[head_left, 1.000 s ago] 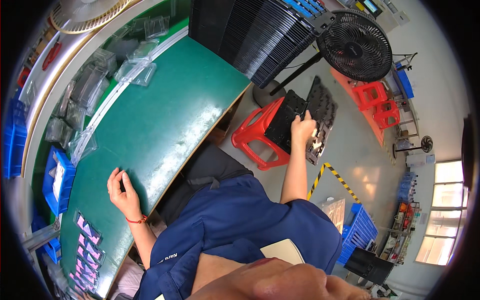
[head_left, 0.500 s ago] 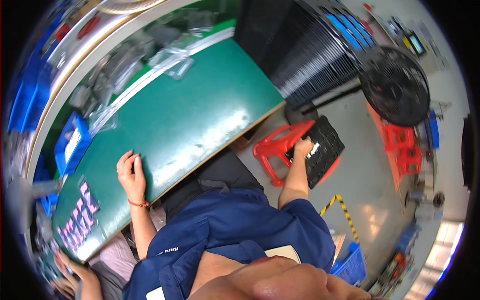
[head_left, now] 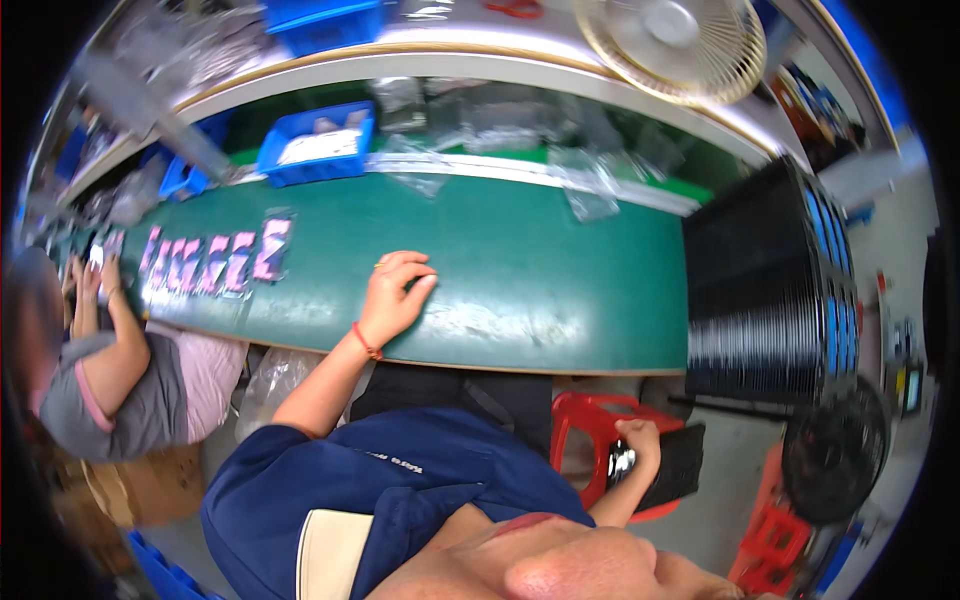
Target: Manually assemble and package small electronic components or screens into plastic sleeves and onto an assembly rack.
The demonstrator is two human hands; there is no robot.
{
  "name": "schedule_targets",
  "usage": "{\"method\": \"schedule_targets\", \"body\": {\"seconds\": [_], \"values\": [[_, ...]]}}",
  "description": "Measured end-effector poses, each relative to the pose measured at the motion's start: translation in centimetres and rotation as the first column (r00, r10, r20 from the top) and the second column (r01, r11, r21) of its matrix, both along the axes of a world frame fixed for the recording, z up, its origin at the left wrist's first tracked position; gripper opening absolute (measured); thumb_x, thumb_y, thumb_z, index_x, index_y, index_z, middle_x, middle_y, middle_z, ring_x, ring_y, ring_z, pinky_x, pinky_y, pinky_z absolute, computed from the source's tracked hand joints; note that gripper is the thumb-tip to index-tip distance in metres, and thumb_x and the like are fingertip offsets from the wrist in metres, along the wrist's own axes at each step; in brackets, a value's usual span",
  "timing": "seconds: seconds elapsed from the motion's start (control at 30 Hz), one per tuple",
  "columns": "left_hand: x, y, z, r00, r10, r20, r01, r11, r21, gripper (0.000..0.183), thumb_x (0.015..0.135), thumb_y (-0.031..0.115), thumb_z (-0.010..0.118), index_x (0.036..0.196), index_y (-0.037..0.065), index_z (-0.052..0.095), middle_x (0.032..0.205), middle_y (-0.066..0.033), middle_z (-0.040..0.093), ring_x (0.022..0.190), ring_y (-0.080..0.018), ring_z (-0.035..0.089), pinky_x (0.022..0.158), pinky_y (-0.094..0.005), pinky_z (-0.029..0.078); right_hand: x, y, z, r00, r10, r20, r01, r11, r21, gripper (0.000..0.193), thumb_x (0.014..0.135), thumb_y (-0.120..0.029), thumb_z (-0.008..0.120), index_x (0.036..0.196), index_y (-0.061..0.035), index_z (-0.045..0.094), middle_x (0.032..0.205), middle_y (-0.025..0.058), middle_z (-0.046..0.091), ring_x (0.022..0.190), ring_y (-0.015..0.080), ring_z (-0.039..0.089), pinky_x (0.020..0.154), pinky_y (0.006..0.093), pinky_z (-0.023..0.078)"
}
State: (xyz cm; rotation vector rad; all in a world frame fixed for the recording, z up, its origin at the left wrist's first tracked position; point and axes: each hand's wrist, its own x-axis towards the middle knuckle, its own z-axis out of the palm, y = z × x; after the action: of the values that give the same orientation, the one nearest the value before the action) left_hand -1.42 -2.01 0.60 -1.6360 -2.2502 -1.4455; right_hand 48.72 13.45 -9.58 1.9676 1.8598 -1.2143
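Broadly, a green worktop (head_left: 540, 270) spans mid-frame, with a tall stack of black trays (head_left: 750, 290) at its right end. At lower right, a red stool (head_left: 578, 408) apparently bears a single black tray (head_left: 682, 462); it looks light, stiff and perhaps slick, best taken by opposite rims. The right hand (head_left: 640, 440) is at this tray, its grip unclear; the left hand (head_left: 397, 297), empty, loosely curled, thumb apart, is over the worktop near centre.

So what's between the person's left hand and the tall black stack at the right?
In the head view, only green tabletop with pale shine lies between the left hand and the black stack.
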Motion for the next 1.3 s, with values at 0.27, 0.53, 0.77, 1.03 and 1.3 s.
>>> {"method": "schedule_targets", "body": {"seconds": [0.27,0.53,0.77,1.03,1.3], "values": [[0.3,6.5,1.5,0.913,-0.353,0.203,0.325,0.932,0.159,0.011,0.079,0.014,0.068,0.084,0.005,0.067,0.089,-0.0089,0.067,0.089,-0.0257,0.063,0.078,-0.0364,0.050,-23.3,5.1,16.1,0.644,0.714,-0.274,-0.239,0.529,0.815,0.047,0.073,-0.017,0.077,0.114,-0.0008,0.061,0.110,0.0181,0.060,0.103,0.0308,0.057,0.092,0.0407,0.043],[1.2,5.9,-1.8,0.955,-0.221,0.199,0.213,0.975,0.062,0.007,0.080,0.013,0.062,0.078,0.007,0.064,0.081,-0.0082,0.063,0.081,-0.0273,0.061,0.077,-0.0398,0.048,-33.9,11.5,11.2,0.761,0.479,0.437,-0.390,-0.201,0.899,0.026,0.083,-0.025,0.065,0.091,-0.0027,0.055,0.097,0.0169,0.057,0.092,0.0370,0.052,0.081,0.0463,0.042],[1.4,5.5,-0.5,0.926,-0.241,0.292,0.234,0.970,0.060,0.007,0.080,0.011,0.063,0.080,0.004,0.064,0.084,-0.0102,0.063,0.081,-0.0281,0.062,0.075,-0.0391,0.048,-34.2,12.6,9.5,0.786,0.432,0.442,-0.412,-0.167,0.896,0.013,0.079,-0.010,0.064,0.078,-0.0038,0.053,0.078,0.0139,0.056,0.080,0.0337,0.052,0.073,0.0442,0.041],[0.1,6.7,-1.5,0.533,-0.271,0.801,0.243,0.956,0.162,0.032,0.092,0.027,0.059,0.113,0.003,0.062,0.091,-0.0056,0.067,0.076,-0.0108,0.060,0.067,-0.0280,0.051,-33.0,0.3,13.5,0.149,0.143,-0.978,-0.112,0.986,0.127,0.013,0.092,-0.014,0.059,0.096,-0.0019,0.055,0.084,0.0072,0.057,0.075,0.0175,0.056,0.079,0.0383,0.050],[-0.9,5.2,0.2,-0.022,-0.295,0.955,0.197,0.935,0.294,0.018,0.085,0.017,0.071,0.085,0.003,0.059,0.072,-0.0021,0.059,0.060,-0.0075,0.055,0.050,-0.0202,0.048,-35.3,-0.8,11.6,0.230,0.019,-0.973,0.041,0.999,0.029,0.040,0.093,-0.010,0.055,0.130,-0.0048,0.042,0.113,0.0120,0.053,0.096,0.0195,0.057,0.080,0.0331,0.051]]}}
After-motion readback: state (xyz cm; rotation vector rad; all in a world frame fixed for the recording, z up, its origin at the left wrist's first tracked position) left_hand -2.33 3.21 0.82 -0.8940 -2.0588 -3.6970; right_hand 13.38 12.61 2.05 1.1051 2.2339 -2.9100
